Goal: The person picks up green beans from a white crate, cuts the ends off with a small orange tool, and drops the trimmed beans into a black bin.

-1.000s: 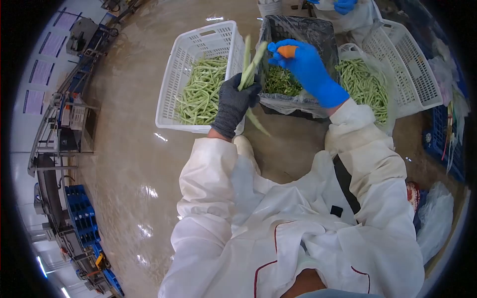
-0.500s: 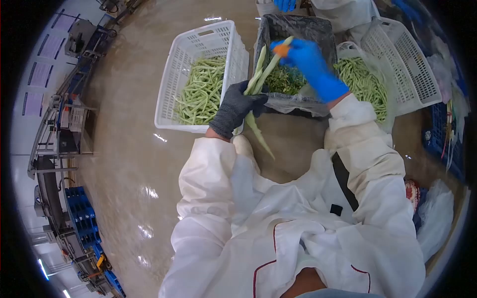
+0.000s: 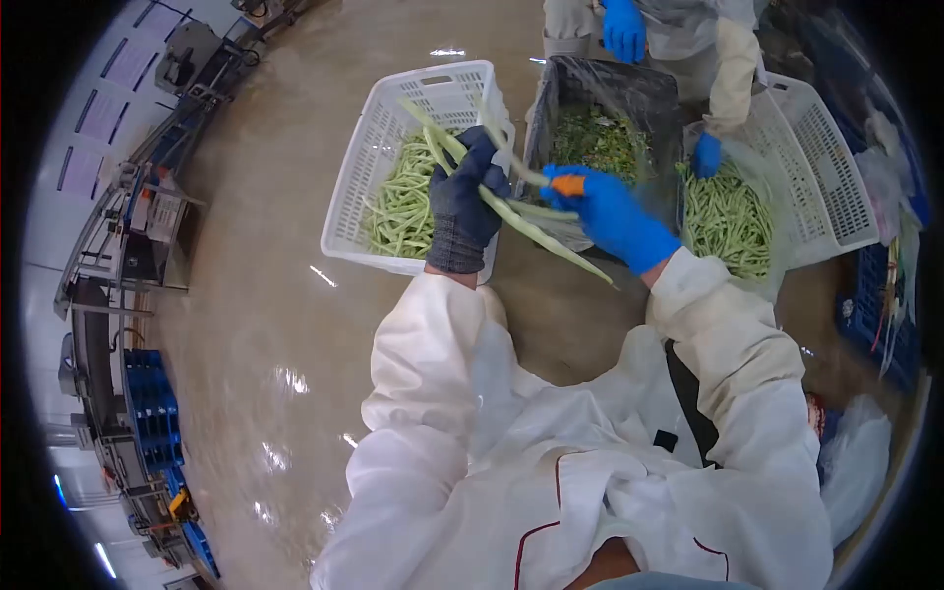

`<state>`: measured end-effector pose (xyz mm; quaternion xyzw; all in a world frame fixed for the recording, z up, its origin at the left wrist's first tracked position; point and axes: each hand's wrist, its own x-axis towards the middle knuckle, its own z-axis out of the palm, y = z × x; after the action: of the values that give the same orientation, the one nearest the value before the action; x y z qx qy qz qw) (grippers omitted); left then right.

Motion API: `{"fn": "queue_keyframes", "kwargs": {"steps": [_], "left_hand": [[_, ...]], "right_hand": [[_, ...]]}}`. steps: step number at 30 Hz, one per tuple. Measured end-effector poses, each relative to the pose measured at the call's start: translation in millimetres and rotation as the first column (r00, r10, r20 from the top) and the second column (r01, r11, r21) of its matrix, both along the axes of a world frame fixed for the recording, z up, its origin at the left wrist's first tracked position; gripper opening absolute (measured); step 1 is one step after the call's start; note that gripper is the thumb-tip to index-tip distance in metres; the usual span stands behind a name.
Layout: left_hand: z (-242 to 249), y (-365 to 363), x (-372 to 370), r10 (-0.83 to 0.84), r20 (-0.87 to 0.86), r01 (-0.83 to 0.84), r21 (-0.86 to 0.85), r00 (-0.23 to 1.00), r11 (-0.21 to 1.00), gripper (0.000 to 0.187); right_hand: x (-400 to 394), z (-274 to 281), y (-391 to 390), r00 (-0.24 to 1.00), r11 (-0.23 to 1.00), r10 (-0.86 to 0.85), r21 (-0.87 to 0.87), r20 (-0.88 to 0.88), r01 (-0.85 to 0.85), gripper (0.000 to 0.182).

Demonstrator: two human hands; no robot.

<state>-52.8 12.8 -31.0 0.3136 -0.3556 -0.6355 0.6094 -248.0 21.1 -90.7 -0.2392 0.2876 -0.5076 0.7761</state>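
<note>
My left hand, in a dark grey knit glove, is closed around a few long flat green beans that stick out both ways past the fingers. My right hand, in a blue glove, is closed on a small orange-handled tool whose working end does not show clearly. A bean stem end overlaps the right fingertips. Behind my left hand stands a white slatted crate with a heap of green beans. Beyond my right hand, a black-lined bin holds leafy green scraps.
At the right, more green beans lie in plastic lining by another white crate. A co-worker's blue-gloved hand reaches onto them; the other hand hangs above the bin. A blue crate stands far right, and machinery lines the left.
My right hand has come down and nearer my left hand. The beans in my left hand have tilted over to the lower right. A co-worker's hand now rests on the right-hand beans.
</note>
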Motion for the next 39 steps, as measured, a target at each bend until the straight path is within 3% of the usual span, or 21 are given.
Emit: {"fn": "queue_keyframes", "kwargs": {"steps": [1,3,5,7,9,10,11,13,16,19,20,21,23,25,28,29,32,35,37,39], "left_hand": [[-2,-1,3,0.039,0.035,-0.039,-0.001,0.999,0.999,0.025],[-1,-2,14,-0.025,0.145,0.03,-0.036,0.989,0.999,0.025],[0,1,14,-0.037,0.291,0.034,0.013,0.956,0.999,0.024],[-8,2,6,-0.013,0.193,-0.001,0.074,0.981,0.997,0.024],[-14,1,-11,0.082,0.101,-0.098,0.166,0.992,0.981,0.017],[-14,-2,-12,0.054,0.127,-0.073,0.146,0.99,0.987,0.016],[-16,-4,-11,0.028,0.151,-0.048,0.132,0.988,0.99,0.016],[-22,-9,0,-0.033,0.209,0.008,0.12,0.977,0.993,0.024],[1,-2,10,0.089,0.437,-0.096,-0.007,0.895,0.995,0.022],[7,-1,23,0.213,0.511,-0.207,-0.069,0.833,0.976,0.018],[5,-5,27,0.236,0.512,-0.215,-0.101,0.826,0.971,0.018],[7,-4,29,0.256,0.508,-0.226,-0.121,0.822,0.966,0.019],[9,-4,35,0.284,0.501,-0.25,-0.136,0.818,0.959,0.018],[18,5,32,0.309,0.575,-0.277,-0.146,0.758,0.95,0.02],[16,8,45,0.318,0.649,-0.289,-0.156,0.691,0.945,0.021],[14,10,50,0.312,0.648,-0.286,-0.149,0.694,0.947,0.02],[23,3,37,0.357,0.613,-0.396,-0.078,0.705,0.915,0.018],[28,10,36,0.361,0.608,-0.4,-0.078,0.707,0.913,0.016],[30,11,37,0.333,0.607,-0.392,-0.038,0.721,0.919,0.016],[29,11,33,0.321,0.644,-0.417,-0.003,0.695,0.909,0.017]], "right_hand": [[-1,0,-1,0.959,0.989,0.013,-0.136,-0.282,-0.054,0.027],[-7,3,-4,0.655,0.913,-0.083,-0.32,-0.751,-0.251,0.024],[-11,10,-5,0.725,0.928,-0.067,-0.31,-0.685,-0.208,0.023],[-3,10,-4,0.808,0.951,0.012,-0.242,-0.589,-0.191,0.028],[16,-4,4,0.826,0.932,0.007,-0.295,-0.564,-0.209,0.031],[28,4,12,0.835,0.922,0.005,-0.32,-0.55,-0.217,0.032],[29,12,21,0.8,0.939,0.041,-0.251,-0.599,-0.236,0.036],[23,2,8,0.736,0.886,-0.105,-0.399,-0.669,-0.236,0.035],[-3,-21,-23,0.593,0.823,-0.316,-0.525,-0.74,-0.216,0.033],[-29,-59,-28,0.184,0.78,-0.316,-0.365,-0.931,-0.507,0.027],[-33,-72,-23,0.02,0.731,-0.202,-0.165,-0.979,-0.662,0.028],[-35,-91,-19,-0.16,0.64,-0.113,0.052,-0.981,-0.767,0.03],[-34,-150,-11,-0.449,0.345,-0.129,0.385,-0.884,-0.856,0.027],[-51,-272,-7,-0.307,0.22,-0.137,0.273,-0.942,-0.937,0.023],[-33,-315,17,-0.361,0.487,-0.026,0.303,-0.932,-0.819,0.028],[-26,-315,21,-0.323,0.532,0.055,0.302,-0.945,-0.791,0.032],[-7,-409,7,-0.391,0.559,0.018,0.334,-0.92,-0.759,0.037],[16,-413,-2,-0.105,0.824,-0.047,0.02,-0.993,-0.566,0.04],[25,-446,-10,-0.053,0.833,-0.241,-0.179,-0.969,-0.523,0.04],[34,-467,-15,-0.081,0.825,-0.369,-0.286,-0.926,-0.488,0.037]]}}
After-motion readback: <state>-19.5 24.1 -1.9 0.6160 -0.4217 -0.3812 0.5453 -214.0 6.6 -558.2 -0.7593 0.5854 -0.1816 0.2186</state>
